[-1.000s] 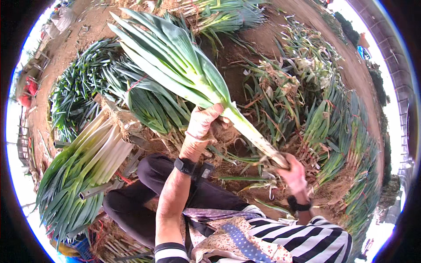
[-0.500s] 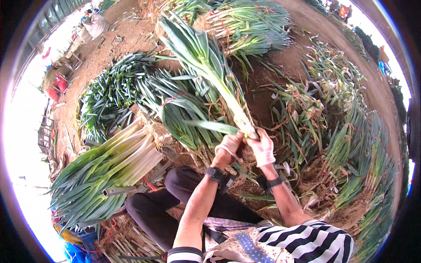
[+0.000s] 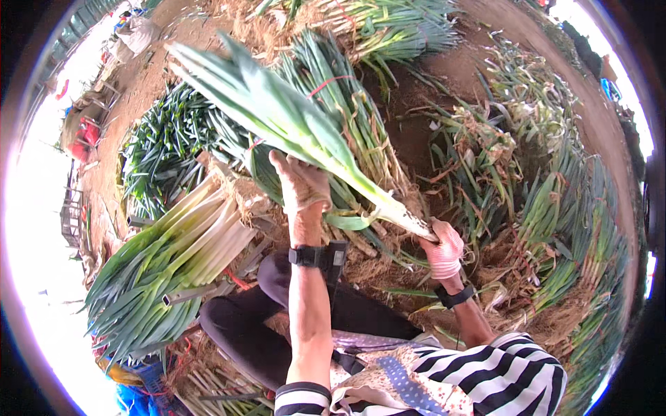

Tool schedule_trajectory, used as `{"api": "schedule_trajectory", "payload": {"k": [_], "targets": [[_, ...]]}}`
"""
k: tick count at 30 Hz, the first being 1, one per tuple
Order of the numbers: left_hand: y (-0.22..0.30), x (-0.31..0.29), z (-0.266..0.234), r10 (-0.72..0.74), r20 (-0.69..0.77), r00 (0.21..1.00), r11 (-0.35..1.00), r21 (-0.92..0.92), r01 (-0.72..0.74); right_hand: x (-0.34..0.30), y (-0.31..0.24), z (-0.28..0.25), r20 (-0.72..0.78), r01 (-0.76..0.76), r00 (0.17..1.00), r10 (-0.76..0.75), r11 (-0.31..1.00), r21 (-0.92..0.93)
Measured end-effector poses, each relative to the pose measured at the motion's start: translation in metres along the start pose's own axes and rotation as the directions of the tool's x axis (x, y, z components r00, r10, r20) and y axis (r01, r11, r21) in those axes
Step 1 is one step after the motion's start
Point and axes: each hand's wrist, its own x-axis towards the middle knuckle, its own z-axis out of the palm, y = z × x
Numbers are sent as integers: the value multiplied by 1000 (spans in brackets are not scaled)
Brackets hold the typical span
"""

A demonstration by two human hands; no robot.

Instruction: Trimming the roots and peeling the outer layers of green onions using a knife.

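Observation:
A large leek (image 3: 329,148) slants across the middle, its broad green leaves at the upper left and its pale root end at the lower right. My right hand (image 3: 442,249), in a pale knitted glove, is closed round the root end. My left hand (image 3: 303,184), gloved too, is raised beneath the leaf part with fingers stretched up against its lower edge; the fingertips are partly hidden. A loose peeled-back leaf (image 3: 349,222) hangs below the stalk. Behind it lies a bundle of leeks (image 3: 357,104) bound with a red tie.
Trimmed leeks (image 3: 187,243) lie stacked at my left on a metal-framed support (image 3: 191,295). Beyond them is a heap of cut green leaves (image 3: 166,135). Leaf waste (image 3: 479,156) covers the ground at right, with more leeks (image 3: 576,229) along the far right and a bundle (image 3: 402,28) at the back.
The leek has tilted leftward and its root end has shifted right with my right hand. My left hand has left the root end and moved up and left to the leaves.

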Motion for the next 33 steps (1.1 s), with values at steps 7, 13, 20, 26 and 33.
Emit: {"api": "schedule_trajectory", "payload": {"k": [7,13,20,26,33], "targets": [[6,-5,-25,141,-101,985,990,27,-139,18,8,46,296,45,955,-3,990,-137],[-8,-20,-8,145,60,988,980,130,-152,103,-67,76,50,202,969,-240,896,394],[4,-13,-22,56,161,985,997,-69,-45,94,-37,101,576,-671,716,395,617,411],[27,-11,-7,260,426,866,954,-254,-161,-94,201,1,412,-562,551,726,688,-460],[38,-9,-15,300,374,877,947,-226,-228,-174,239,-124,310,-192,265,913,365,-911]]}}
